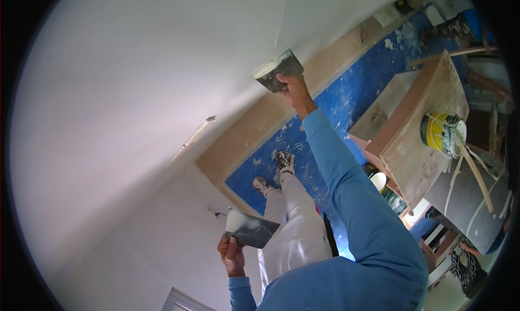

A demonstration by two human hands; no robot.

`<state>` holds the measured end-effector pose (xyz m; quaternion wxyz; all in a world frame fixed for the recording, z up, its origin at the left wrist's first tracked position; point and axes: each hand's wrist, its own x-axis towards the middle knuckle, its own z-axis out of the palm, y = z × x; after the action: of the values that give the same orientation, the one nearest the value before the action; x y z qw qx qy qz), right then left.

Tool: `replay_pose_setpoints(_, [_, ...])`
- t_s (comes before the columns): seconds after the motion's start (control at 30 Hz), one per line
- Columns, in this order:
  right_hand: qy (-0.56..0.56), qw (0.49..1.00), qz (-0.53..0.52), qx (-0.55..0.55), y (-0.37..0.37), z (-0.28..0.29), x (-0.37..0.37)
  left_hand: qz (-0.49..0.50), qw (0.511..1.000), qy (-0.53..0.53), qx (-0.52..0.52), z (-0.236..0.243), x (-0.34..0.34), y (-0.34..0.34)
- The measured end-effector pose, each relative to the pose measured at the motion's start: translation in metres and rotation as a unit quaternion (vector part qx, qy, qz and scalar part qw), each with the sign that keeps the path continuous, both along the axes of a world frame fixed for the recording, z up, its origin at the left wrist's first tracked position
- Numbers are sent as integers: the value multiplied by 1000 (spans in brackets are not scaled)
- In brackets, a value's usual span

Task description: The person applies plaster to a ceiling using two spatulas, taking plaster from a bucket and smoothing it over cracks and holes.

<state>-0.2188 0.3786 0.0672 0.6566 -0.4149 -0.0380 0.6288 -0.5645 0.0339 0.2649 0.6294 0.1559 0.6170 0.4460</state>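
My right hand (295,92), at the end of an outstretched blue sleeve, grips a wide dark filling knife (290,66). White filler lies along one side of its blade, which is close to the white wall (162,56); whether it touches, I cannot tell. Lower down, near my legs, my left hand (233,255) is closed on a second wide filling knife (257,232). A lump of white filler sits on the corner of that blade. The handles of both knives are mostly hidden by my fingers and the blades.
A splattered blue floor covering (346,89) lies under my feet, with a tan strip (260,119) along the wall. At right, a yellow-green bucket (440,133) stands on a wooden box-like bench (428,143). A person's leg (452,29) shows at far right.
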Motion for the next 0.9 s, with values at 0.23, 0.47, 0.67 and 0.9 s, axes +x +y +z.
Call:
replay_pose_setpoints(0.23, [-79,995,27,54,2,104,14,6,998,-24,50,19,-8,8])
replay_pose_setpoints(0.47, [-147,979,25,135,8,210,20,0,994,-51,99,37,-9,21])
replay_pose_setpoints(0.67, [-202,963,19,178,10,295,20,-9,987,-75,140,37,-19,27])
replay_pose_setpoints(0.9, [-250,943,5,220,8,379,17,-18,981,-98,168,33,-34,37])
